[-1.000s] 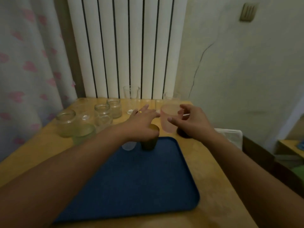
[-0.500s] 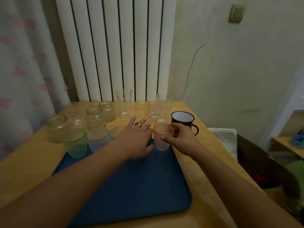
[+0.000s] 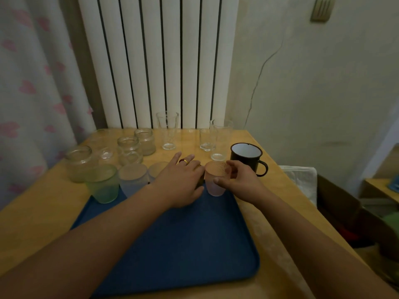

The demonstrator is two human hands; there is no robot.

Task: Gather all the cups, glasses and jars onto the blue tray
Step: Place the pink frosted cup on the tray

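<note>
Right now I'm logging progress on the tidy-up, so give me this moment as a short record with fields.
right hand: grips the pink frosted cup at the far right corner of the blue tray
left hand: rests palm down over a dark cup, mostly hidden
on tray's far edge: green frosted cup, bluish frosted cup
off tray, on table: black mug, clear glasses, glass jars
</note>
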